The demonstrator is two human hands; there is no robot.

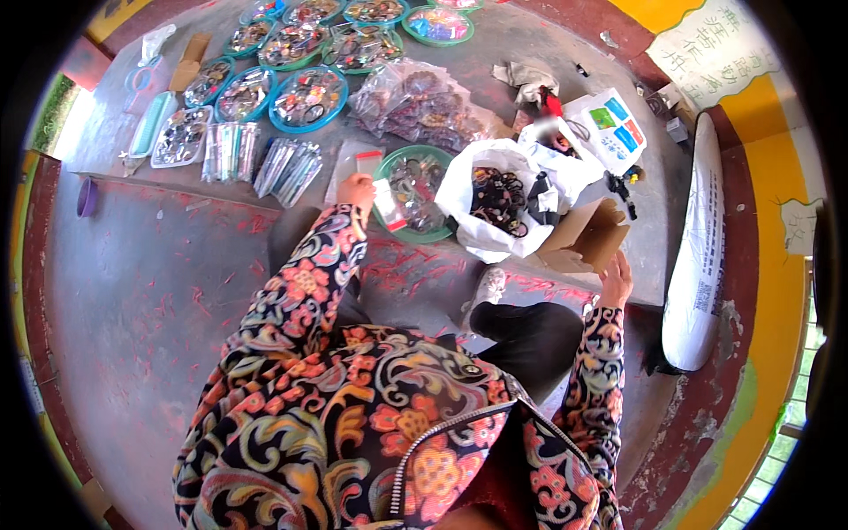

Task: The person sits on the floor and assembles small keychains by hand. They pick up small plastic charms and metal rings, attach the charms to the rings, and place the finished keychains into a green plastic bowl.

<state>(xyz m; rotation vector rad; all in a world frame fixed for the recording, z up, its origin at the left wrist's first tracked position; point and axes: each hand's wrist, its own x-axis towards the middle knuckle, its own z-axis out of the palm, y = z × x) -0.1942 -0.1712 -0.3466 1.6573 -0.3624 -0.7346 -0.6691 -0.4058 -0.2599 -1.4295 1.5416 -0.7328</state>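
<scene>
My left hand (356,191) is closed at the left rim of a green basin (413,231), its fingers by a small clear packet with a red-and-white strip (389,205). Its fingertips are too small to make out fully, but they seem to pinch that packet. Inside the basin lie many small bagged items. On the right, my right hand (617,281) grips the near right edge of an open cardboard box (579,237). Between the two hands stands a white plastic bag (459,208), open at the top and full of dark hair ties.
Behind are several basins (309,99) of packaged trinkets and a heap of clear bags (415,102). Bundled pens (289,168) lie at left. A long white wrapped roll (698,247) leans near the right wall. The raised platform's edge (221,200) runs before me.
</scene>
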